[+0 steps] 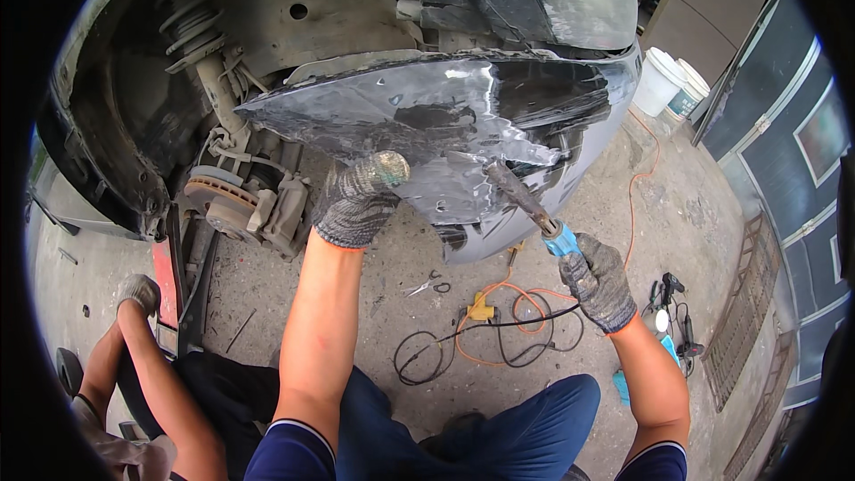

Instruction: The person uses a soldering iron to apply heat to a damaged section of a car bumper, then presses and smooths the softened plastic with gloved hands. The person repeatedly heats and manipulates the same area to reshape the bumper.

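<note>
A dark car bumper point(427, 156), scraped and whitish in patches, spans the middle of the view. My left hand point(359, 200), in a grey knit glove, grips its lower edge with fingertips partly hidden. My right hand point(601, 285), gloved alike, is closed around the blue handle of a slim heat gun point(527, 205) with a metal barrel. The barrel tip points up and left, at or very near a whitish ragged line on the bumper; contact is hard to tell. A black cable runs from the handle end.
At left are an exposed brake disc point(223, 205) and coil spring point(191, 31). Another person's gloved hand point(140, 294) rests beside a red-sided jack or stand point(166, 281). Scissors point(427, 285), coiled cables point(436, 356) and a yellow connector point(481, 307) lie below; white buckets point(659, 80) stand right.
</note>
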Motion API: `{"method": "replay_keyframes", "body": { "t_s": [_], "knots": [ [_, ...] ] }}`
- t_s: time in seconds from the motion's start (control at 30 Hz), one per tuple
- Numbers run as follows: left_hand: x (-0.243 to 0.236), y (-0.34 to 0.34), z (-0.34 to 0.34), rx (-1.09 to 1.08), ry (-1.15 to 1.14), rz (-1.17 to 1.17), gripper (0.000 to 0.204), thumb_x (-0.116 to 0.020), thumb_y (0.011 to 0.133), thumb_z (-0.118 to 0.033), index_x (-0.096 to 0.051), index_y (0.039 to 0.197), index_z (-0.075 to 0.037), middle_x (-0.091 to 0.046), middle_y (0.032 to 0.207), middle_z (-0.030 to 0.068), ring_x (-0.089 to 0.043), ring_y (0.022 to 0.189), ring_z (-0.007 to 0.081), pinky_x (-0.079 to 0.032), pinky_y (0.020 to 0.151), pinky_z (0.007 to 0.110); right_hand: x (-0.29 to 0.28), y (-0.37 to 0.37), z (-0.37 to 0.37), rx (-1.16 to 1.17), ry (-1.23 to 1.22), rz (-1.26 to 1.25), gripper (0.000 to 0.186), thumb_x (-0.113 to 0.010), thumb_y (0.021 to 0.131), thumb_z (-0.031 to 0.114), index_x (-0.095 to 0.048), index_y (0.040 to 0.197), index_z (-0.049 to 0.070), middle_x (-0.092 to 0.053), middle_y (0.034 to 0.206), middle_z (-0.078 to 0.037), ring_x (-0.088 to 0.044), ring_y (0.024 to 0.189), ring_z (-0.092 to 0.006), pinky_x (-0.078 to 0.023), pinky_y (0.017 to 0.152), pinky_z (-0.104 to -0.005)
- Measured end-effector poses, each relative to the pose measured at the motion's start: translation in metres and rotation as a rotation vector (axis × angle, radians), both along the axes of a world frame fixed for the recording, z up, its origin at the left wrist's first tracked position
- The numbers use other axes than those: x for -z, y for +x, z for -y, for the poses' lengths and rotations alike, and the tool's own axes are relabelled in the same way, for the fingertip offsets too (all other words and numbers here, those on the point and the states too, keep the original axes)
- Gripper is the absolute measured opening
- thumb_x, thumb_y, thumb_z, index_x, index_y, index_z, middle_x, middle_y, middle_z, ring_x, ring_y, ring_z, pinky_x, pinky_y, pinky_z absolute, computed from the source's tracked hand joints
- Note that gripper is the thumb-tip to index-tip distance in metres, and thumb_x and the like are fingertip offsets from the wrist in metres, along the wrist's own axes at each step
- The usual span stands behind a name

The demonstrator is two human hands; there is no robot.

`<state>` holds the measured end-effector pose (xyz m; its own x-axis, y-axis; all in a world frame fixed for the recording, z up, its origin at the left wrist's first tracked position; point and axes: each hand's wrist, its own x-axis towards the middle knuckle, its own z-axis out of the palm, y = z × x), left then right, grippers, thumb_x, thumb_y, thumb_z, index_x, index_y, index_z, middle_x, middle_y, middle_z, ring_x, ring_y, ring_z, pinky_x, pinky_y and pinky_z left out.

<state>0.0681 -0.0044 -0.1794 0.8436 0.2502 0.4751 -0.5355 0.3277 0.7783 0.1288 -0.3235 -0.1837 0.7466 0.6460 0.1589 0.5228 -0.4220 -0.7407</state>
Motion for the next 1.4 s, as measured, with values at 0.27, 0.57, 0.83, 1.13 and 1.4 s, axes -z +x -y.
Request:
{"method": "replay_keyframes", "body": {
  "t_s": [0.27,0.57,0.83,1.13,1.4],
  "knots": [
    [0.002,-0.002,0.0,-0.007,-0.011,-0.015,0.075,-0.074,0.075,-0.041,-0.052,0.127,0.008,-0.058,0.127,0.0186,-0.058,0.113,0.0276,-0.047,0.1,0.039,0.005,0.004,-0.002,-0.039,0.027,0.125,0.036,-0.052,0.097,0.039,-0.061,0.09,0.005,-0.054,0.061,-0.004,-0.054,0.056,-0.0158,-0.043,0.055,-0.0313],
    [-0.006,-0.005,0.003,0.043,-0.021,0.013,0.075,-0.078,0.072,-0.038,-0.052,0.126,0.006,-0.059,0.125,0.0181,-0.059,0.112,0.0283,-0.047,0.1,0.04,0.011,0.009,0.001,-0.038,0.062,0.132,0.034,-0.053,0.096,0.037,-0.063,0.094,0.005,-0.054,0.061,-0.003,-0.053,0.056,-0.0137,-0.043,0.055,-0.0298],
    [0.031,0.012,-0.022,-0.04,0.017,0.004,0.086,-0.079,0.069,-0.046,-0.049,0.128,0.009,-0.057,0.128,0.0198,-0.056,0.117,0.0311,-0.045,0.103,0.042,0.014,0.012,0.009,0.013,0.098,0.018,0.029,-0.057,0.094,0.029,-0.061,0.088,0.001,-0.056,0.068,-0.013,-0.055,0.061,-0.0258,-0.044,0.059,-0.0365],
    [0.001,-0.001,0.002,0.083,-0.1,0.056,0.061,-0.075,0.079,-0.028,-0.052,0.127,0.001,-0.059,0.123,0.0149,-0.058,0.11,0.0275,-0.048,0.097,0.041,-0.002,-0.002,-0.005,-0.1,0.016,0.108,0.027,-0.057,0.093,0.027,-0.065,0.098,0.002,-0.062,0.076,-0.015,-0.061,0.066,-0.0289,-0.049,0.063,-0.0351],
    [0.019,0.004,-0.012,0.017,-0.034,-0.033,0.058,-0.06,0.09,-0.035,-0.048,0.131,0.004,-0.056,0.128,0.0196,-0.056,0.115,0.0303,-0.045,0.102,0.041,-0.003,-0.001,-0.006,-0.034,0.0,0.032,0.03,-0.059,0.092,0.031,-0.065,0.097,0.001,-0.061,0.075,-0.015,-0.06,0.066,-0.0294,-0.048,0.063,-0.0362]
  ]
}}
